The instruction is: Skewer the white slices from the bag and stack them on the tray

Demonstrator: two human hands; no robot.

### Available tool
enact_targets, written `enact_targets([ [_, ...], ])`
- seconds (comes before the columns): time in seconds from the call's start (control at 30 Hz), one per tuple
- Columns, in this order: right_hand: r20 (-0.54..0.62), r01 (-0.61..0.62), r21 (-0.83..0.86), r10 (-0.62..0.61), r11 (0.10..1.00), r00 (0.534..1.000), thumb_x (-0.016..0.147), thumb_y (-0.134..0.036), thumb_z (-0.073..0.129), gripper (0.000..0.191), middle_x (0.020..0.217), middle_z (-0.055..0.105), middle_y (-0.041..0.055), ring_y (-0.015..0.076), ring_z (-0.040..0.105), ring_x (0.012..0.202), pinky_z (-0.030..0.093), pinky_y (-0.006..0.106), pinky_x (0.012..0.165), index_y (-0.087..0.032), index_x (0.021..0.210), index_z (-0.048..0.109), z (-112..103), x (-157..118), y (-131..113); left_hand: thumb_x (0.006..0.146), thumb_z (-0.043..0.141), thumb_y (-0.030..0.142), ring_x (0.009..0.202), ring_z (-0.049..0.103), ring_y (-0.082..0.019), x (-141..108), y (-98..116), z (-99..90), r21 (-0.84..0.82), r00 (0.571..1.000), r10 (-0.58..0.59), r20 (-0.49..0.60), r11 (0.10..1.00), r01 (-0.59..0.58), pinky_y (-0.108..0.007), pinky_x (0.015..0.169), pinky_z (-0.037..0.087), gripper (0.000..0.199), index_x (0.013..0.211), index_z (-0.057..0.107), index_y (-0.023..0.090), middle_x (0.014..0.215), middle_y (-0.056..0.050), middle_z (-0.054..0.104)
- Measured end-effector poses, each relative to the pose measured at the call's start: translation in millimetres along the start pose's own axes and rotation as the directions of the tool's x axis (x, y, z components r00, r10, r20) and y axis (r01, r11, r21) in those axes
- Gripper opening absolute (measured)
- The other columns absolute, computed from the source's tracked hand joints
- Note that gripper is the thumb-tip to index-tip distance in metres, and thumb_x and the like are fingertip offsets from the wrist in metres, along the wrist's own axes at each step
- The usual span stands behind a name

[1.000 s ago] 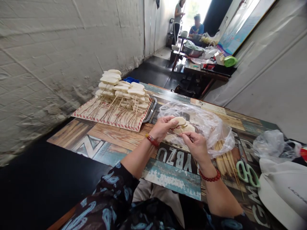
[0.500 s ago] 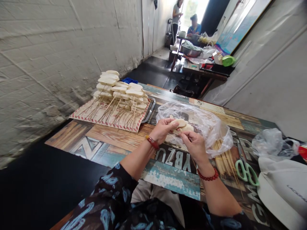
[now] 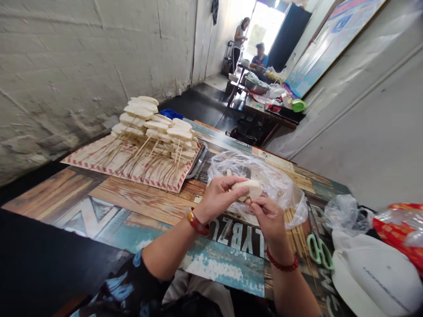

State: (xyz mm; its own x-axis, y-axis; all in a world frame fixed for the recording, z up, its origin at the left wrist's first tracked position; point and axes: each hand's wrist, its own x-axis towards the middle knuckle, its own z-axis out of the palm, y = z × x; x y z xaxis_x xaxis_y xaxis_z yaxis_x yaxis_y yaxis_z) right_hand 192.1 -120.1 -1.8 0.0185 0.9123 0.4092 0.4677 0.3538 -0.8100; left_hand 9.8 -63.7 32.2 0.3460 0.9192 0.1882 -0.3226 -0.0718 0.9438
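Note:
In the head view my left hand [image 3: 220,197] grips a pale, flat oval slice [image 3: 251,188] between thumb and fingers, above the table. My right hand [image 3: 269,215] is closed in a pinch at the slice's near edge, on what looks like a thin wooden skewer [image 3: 250,200], mostly hidden by the fingers. Behind both hands a clear plastic bag [image 3: 284,185] lies spread out. Bamboo skewers [image 3: 297,237] stick out of its right side. To the left, a stack of skewered pale slices [image 3: 158,125] rests on a red-edged paper sheet [image 3: 132,169].
Green-handled scissors [image 3: 320,254], a white cap [image 3: 376,270] and a red package [image 3: 401,229] lie on the right. A metal tray [image 3: 200,160] shows beside the paper. Two people [image 3: 237,44] are by a cluttered far table [image 3: 264,110].
The view has shifted, bringing more of the red package in. The slice in my left hand has turned, and its broad face shows more. Both hands stay together at it.

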Motion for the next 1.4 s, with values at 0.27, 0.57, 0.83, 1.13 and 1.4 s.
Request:
enact_targets([
  [0.27,-0.075,0.001,-0.152,-0.012,0.988,0.997,0.088,-0.025,0.061,0.018,0.070,0.068,0.0018,0.0179,0.059,0.065,0.048,0.031,0.062,-0.024,0.077,0.076,-2,-5,-21,0.076,0.074,0.027,0.080,0.068,-0.023,-11,22,3.2,0.018,0.994,0.102,0.042,0.995,-0.103,-0.032,0.075,0.051,0.017,0.091,0.082,0.026,0.089,-0.006,0.077],
  [0.57,-0.102,0.055,-0.098,-0.065,0.994,0.993,0.089,-0.024,0.064,0.015,0.070,0.066,-0.0002,0.0163,0.058,0.066,0.045,0.029,0.061,-0.022,0.076,0.072,-1,-10,-19,0.080,0.070,0.028,0.079,0.068,-0.020,-13,18,3.9,0.096,0.982,0.165,0.087,0.980,-0.173,-0.030,0.074,0.051,0.021,0.096,0.080,0.020,0.090,-0.007,0.077],
  [0.83,-0.128,0.077,-0.066,-0.085,0.995,0.988,0.088,-0.021,0.066,0.010,0.075,0.068,-0.0010,0.0164,0.060,0.071,0.045,0.028,0.063,-0.023,0.082,0.073,3,-10,-24,0.083,0.068,0.024,0.078,0.068,-0.015,-14,16,5.5,0.142,0.966,0.235,0.110,0.958,-0.250,-0.025,0.074,0.051,0.018,0.095,0.079,0.017,0.091,-0.005,0.077],
  [1.13,-0.133,-0.019,-0.052,0.012,0.998,0.991,0.089,-0.027,0.065,0.014,0.071,0.066,0.0013,0.0169,0.059,0.067,0.045,0.028,0.058,-0.021,0.079,0.073,3,-13,-25,0.080,0.069,0.025,0.079,0.067,-0.017,-12,11,7.2,0.128,0.981,0.161,0.107,0.976,-0.174,-0.027,0.076,0.051,0.018,0.093,0.079,0.017,0.088,-0.005,0.077],
  [1.4,0.045,-0.169,0.078,0.166,0.982,0.985,0.089,-0.033,0.062,0.019,0.067,0.064,0.0006,0.0131,0.055,0.058,0.044,0.025,0.055,-0.019,0.085,0.074,18,0,-17,0.071,0.080,0.035,0.074,0.065,-0.014,9,-10,-2.8,-0.234,0.985,-0.148,-0.086,0.964,0.124,-0.024,0.069,0.049,0.036,0.101,0.075,0.016,0.088,-0.005,0.075],
])
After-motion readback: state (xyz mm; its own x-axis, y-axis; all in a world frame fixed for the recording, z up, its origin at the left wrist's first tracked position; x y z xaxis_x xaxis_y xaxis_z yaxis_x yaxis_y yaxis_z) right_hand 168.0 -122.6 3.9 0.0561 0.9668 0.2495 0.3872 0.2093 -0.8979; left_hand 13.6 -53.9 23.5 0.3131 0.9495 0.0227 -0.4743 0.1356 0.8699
